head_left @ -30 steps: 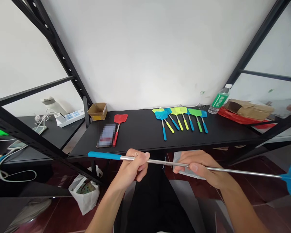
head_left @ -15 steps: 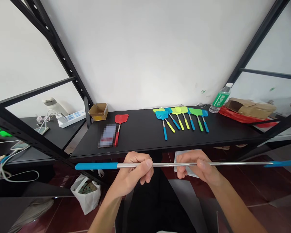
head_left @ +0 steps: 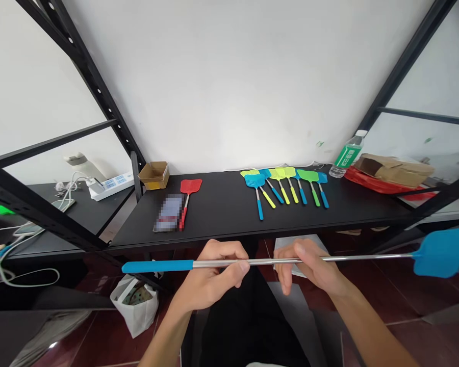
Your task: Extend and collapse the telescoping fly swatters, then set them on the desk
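Note:
A blue fly swatter [head_left: 367, 257] with a long metal rod lies level across the view, in front of the shelf edge. Its blue grip points left, and its flat blue head at the far right shows its broad face. My left hand [head_left: 218, 275] pinches the rod just right of the grip. Around the rod's middle, my right hand [head_left: 309, 262] has its thumb on top and fingers behind and below. On the black shelf, a row of shorter swatters in blue, yellow and green [head_left: 308, 176] lies at right of centre. A red swatter [head_left: 191, 186] rests farther left.
A blurred-out phone [head_left: 170, 213] and a small cardboard box [head_left: 154, 175] are on the shelf's left. At its right stand a water bottle [head_left: 347, 155] and a brown package [head_left: 393, 171]. Black metal posts [head_left: 99, 92] frame both sides. A white bag [head_left: 135, 311] sits on the floor.
The held swatter has turned about its rod, so its head shows its broad face instead of its edge. It has shifted slightly right at the grip; my right-hand fingers have moved along with the turn.

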Available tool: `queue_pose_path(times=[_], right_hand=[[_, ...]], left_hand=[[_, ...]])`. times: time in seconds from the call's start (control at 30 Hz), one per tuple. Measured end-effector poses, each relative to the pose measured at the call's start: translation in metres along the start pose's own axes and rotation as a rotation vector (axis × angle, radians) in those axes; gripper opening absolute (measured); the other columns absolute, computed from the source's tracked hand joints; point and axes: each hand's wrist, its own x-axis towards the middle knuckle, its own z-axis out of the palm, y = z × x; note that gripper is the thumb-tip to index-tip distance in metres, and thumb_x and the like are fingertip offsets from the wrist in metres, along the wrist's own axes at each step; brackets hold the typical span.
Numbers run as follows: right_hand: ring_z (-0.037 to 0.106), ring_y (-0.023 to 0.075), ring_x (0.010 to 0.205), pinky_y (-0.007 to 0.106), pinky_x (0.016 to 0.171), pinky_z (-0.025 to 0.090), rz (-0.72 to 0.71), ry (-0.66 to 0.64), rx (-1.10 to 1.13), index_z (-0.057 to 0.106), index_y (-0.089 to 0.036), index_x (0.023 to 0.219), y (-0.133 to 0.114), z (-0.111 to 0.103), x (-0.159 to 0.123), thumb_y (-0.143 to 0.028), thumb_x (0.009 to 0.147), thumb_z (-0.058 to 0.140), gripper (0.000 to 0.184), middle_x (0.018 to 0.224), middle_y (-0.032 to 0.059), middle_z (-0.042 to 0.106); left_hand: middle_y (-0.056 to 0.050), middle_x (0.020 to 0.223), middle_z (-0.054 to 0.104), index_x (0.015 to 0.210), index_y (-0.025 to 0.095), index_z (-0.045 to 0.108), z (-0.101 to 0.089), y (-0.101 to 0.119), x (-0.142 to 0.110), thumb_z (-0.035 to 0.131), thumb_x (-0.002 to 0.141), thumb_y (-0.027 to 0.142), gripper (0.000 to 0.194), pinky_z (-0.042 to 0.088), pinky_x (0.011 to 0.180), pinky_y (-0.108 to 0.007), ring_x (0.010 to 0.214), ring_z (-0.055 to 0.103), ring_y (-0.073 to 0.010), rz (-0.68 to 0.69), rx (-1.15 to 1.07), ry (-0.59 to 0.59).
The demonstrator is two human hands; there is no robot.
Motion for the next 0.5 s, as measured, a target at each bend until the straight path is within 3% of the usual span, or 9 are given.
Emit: queue_pose_path(times=[0.5], right_hand=[[0.06, 0.02, 0.06, 0.036, 0.067, 0.044, 0.008, 0.042, 0.086, 0.074, -0.015, 0.065, 0.002, 0.0006, -0.0006, -0.033, 0.105, 0.026, 0.065, 0.058, 0.01, 0.069]], left_hand=[[-0.001, 0.05, 0.051, 0.056, 0.015, 0.053, 0.0036, -0.0014, -0.0018, 0.048, 0.099, 0.04, 0.05, 0.03, 0.05, -0.024, 0.048, 0.043, -0.0088, -0.028, 0.116, 0.017]])
